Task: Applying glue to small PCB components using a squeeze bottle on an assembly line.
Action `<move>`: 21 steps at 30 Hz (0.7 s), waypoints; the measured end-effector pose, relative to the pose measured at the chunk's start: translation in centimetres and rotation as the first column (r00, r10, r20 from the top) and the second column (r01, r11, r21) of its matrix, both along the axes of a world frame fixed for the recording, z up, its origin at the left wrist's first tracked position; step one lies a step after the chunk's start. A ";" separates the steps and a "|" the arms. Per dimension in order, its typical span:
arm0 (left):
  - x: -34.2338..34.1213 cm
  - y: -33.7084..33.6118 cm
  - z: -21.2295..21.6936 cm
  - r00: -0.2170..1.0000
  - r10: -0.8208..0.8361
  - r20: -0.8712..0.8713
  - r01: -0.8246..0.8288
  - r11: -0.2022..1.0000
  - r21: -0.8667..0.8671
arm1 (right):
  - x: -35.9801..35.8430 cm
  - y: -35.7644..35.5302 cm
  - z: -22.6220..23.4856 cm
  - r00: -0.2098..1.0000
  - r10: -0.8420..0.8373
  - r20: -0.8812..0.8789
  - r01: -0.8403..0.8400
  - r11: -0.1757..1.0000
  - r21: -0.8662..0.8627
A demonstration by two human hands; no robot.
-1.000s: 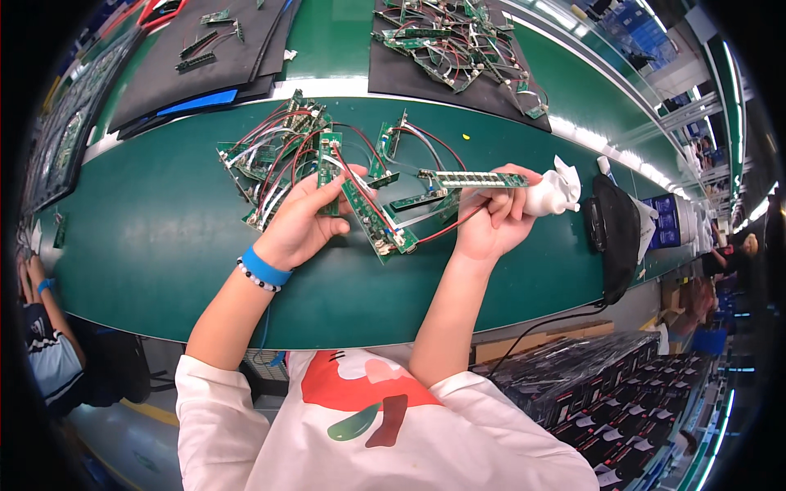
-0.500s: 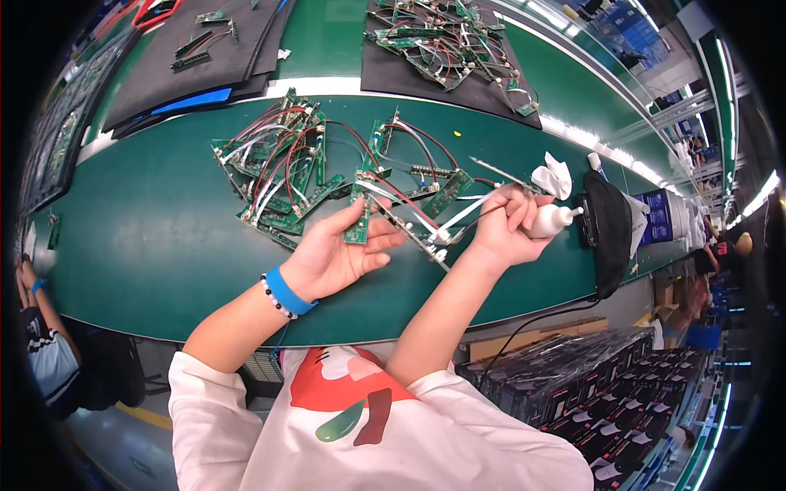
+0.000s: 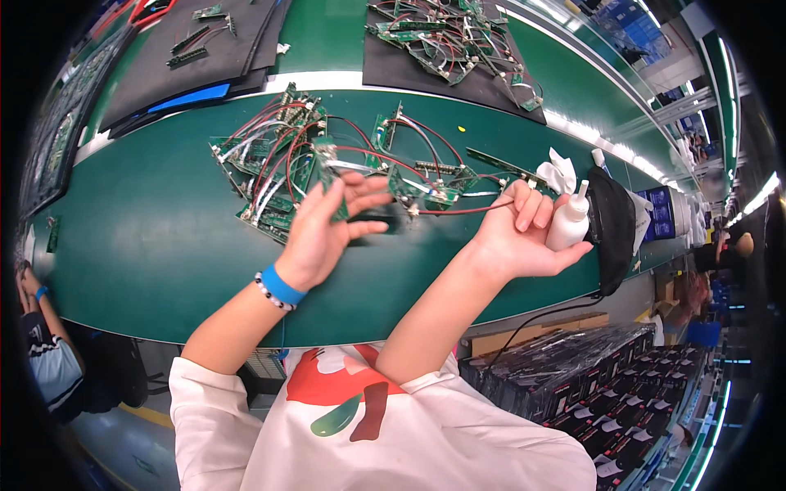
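My left hand (image 3: pixel 315 237) has its fingers spread, with a small green circuit board (image 3: pixel 334 176), blurred by motion, pinched by the thumb and index finger. Red and white wires run from it to other boards (image 3: pixel 426 192) that hang or lie to its right. My right hand (image 3: pixel 524 233) holds a white squeeze bottle (image 3: pixel 569 222), nozzle up, between the thumb and curled fingers. A red wire (image 3: pixel 467 211) reaches those curled fingers; whether they grip it is hidden. Left of my left hand lies a heap of wired circuit boards (image 3: pixel 266 172) on the green table (image 3: pixel 155 245).
Beyond my right hand are a crumpled white tissue (image 3: pixel 558 172), a long thin board (image 3: pixel 499 159) and a black cloth-like cover (image 3: pixel 610 229). Black mats (image 3: pixel 192 61) lie at the back left. More wired boards (image 3: pixel 446 41) cover another mat at the back.
My left hand has moved left and away from me with the circuit board. The bottle in my right hand has turned from pointing right to nozzle up, and the wired boards have shifted.
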State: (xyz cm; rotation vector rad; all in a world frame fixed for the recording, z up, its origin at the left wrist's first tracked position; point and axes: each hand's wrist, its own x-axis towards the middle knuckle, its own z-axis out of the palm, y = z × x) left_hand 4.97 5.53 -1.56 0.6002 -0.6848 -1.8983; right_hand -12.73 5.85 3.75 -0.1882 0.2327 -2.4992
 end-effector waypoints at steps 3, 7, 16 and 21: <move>1.1 -1.0 0.2 0.996 0.086 -0.017 -0.086 0.996 -0.019 | -1.9 0.4 -0.4 0.959 0.273 -0.073 -0.280 0.955 -0.100; 1.8 -1.3 2.0 0.988 0.152 -0.011 -0.152 0.976 -0.157 | -5.8 1.2 -1.2 0.713 0.632 -0.304 -0.685 0.720 -0.110; 1.6 -1.4 2.3 0.870 0.309 0.384 -0.105 0.878 -0.468 | -7.5 4.7 -2.3 0.878 0.436 -0.197 -0.391 0.891 0.231; 0.9 -1.8 2.8 0.871 0.295 0.394 -0.109 0.896 -0.431 | -6.9 3.8 -3.5 0.726 0.676 -0.127 -0.688 0.712 -0.140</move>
